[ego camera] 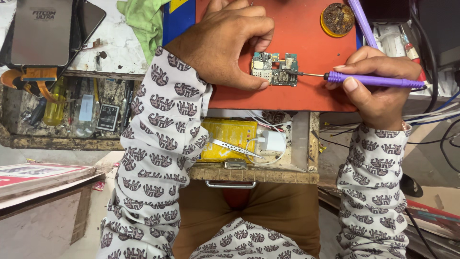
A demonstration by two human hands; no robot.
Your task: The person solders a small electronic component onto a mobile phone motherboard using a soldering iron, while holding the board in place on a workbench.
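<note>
1. The work surface is an orange mat (306, 96) on a cluttered wooden bench, with an open drawer (258, 170) directly below its front edge.
2. A small green circuit board (275, 69) lies flat near the middle of the mat, within reach of both my hands.
3. My left hand (225, 41) arches over the board. Thumb and curled fingers pinch its left edge and press it down, which I judge keeps it from sliding under the tool.
4. My right hand (378, 84) grips a purple soldering iron (373, 80) like a pen, fingers closed around the handle. The thin metal tip meets the right edge of the board.
5. A round tin (338, 19) of dark residue sits at the top of the mat, near the iron.
6. Tweezers (237, 147), a white charger (273, 141) and a yellow packet (230, 134) lie in the drawer, close below the mat.
7. A green cloth (141, 21) lies at the upper left, apart from the board.
</note>
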